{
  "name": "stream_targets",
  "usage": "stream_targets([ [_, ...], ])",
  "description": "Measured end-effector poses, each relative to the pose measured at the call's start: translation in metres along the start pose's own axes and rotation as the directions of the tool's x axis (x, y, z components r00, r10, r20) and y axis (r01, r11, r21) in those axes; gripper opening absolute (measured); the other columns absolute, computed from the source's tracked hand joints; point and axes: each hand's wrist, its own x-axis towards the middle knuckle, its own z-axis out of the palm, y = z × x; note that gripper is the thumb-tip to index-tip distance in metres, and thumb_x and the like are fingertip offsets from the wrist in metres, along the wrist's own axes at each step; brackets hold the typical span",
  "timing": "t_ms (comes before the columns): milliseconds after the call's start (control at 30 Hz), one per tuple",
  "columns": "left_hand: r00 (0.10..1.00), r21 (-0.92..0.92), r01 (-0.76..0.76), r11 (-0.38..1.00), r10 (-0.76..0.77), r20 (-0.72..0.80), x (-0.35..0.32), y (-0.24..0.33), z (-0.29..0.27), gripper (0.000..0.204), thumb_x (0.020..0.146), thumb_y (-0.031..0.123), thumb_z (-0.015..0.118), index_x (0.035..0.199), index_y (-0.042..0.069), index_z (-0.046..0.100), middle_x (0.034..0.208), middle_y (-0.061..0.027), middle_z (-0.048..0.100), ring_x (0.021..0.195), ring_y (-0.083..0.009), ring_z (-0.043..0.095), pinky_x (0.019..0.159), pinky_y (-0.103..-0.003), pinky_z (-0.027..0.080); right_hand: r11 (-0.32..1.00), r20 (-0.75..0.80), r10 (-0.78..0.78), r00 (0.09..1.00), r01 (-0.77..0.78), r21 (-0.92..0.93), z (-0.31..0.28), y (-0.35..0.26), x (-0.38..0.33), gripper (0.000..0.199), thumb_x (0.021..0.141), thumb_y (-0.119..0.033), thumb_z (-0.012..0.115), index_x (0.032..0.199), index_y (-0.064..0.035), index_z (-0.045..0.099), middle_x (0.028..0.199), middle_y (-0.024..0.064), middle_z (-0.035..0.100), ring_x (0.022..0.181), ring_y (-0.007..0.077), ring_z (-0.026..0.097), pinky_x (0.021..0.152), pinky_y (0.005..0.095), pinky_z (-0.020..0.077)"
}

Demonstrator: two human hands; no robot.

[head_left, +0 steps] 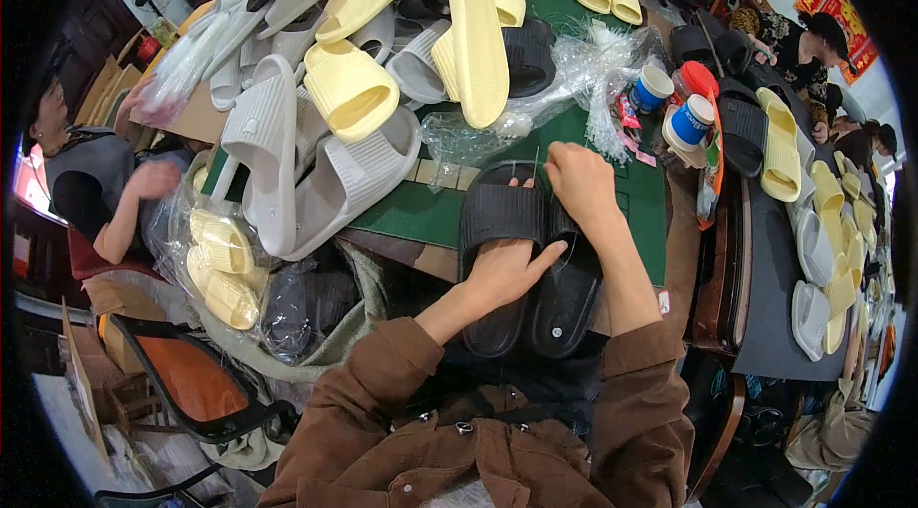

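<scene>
Nearest, at the near edge of the green worktop (421, 212), lies a pair of black slides (526, 259) side by side, heels toward the person and overhanging the edge a little. The left hand (502, 271) lies flat across the two soles where they meet, fingers spread, pressing rather than clenched. The right hand (579, 181) is closed in a pinch at the toe end of the right slide; what it grips is too small to tell, though thin clear film shows over that slide. To do this step well, I judge the flat hand should keep both slides square and touching while the pinching hand works, so the pair does not skew or slip off the edge. Open room is scarce: the clear strip of green just left of the pair is the only free patch. Left of it a heap of grey slides (325, 173) leans close; farther off, yellow slides (459, 40) and crumpled clear bags (583, 78) crowd the middle. To the right stand blue-lidded cups (688, 121), near enough to knock. At the far side another person's hands hold a yellow pair (608, 0).
</scene>
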Motion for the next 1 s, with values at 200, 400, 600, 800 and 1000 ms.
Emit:
stream_targets([
  [200,0.962,-0.151,0.199,0.968,-0.164,0.216,-0.006,0.011,-0.037,0.066,0.096,0.043,0.043,0.13,-0.012,0.032,0.135,-0.032,0.035,0.123,-0.0441,0.035,0.1,-0.043,0.032,0.983,-0.116,0.177,0.977,-0.169,0.076,-0.018,0.022,-0.017,0.01,0.078,-0.012,0.058,0.075,-0.0028,0.054,0.076,0.0148,0.06,0.073,0.0359,0.059,0.061,0.0457,0.0466],
  [400,0.99,-0.007,0.086,0.996,-0.084,0.117,-0.035,0.01,-0.035,0.055,0.094,0.04,0.048,0.116,-0.01,0.048,0.101,-0.0278,0.057,0.09,-0.0429,0.056,0.079,-0.047,0.046,0.933,-0.127,0.232,0.964,-0.183,0.309,-0.023,0.011,-0.036,0.013,0.08,-0.01,0.06,0.075,-0.0006,0.053,0.075,0.0137,0.058,0.069,0.0331,0.058,0.061,0.0417,0.0459],
  [600,0.99,0.178,-0.09,0.98,0.108,-0.094,-0.045,0.031,-0.058,0.033,0.082,0.017,0.067,0.11,0.001,0.059,0.084,-0.0122,0.062,0.068,-0.0252,0.061,0.062,-0.035,0.05,0.875,-0.169,0.167,0.971,-0.067,0.48,-0.023,0.011,-0.042,0.006,0.08,-0.003,0.062,0.084,0.0004,0.06,0.08,0.013,0.061,0.07,0.0285,0.061,0.062,0.0349,0.0472],
  [800,0.957,-0.082,-0.052,0.995,0.026,-0.289,0.029,0.011,-0.072,0.022,0.082,0.012,0.063,0.102,0.005,0.056,0.085,-0.0095,0.06,0.079,-0.0299,0.061,0.067,-0.039,0.049,0.861,-0.126,0.151,0.98,-0.068,0.504,-0.03,0.001,-0.043,0.006,0.08,-0.003,0.063,0.086,-0.0002,0.061,0.082,0.0124,0.062,0.071,0.0282,0.062,0.062,0.0341,0.0475],
  [1000,0.954,-0.006,-0.106,0.994,0.1,-0.284,0.055,-0.008,-0.058,0.009,0.084,0.01,0.061,0.088,0.003,0.057,0.084,-0.0124,0.06,0.076,-0.0318,0.061,0.065,-0.039,0.048,0.889,-0.138,0.12,0.983,-0.045,0.455,-0.031,-0.007,-0.043,0.006,0.08,-0.003,0.062,0.086,-0.0015,0.061,0.082,0.0118,0.062,0.072,0.029,0.062,0.062,0.0349,0.0479],
])
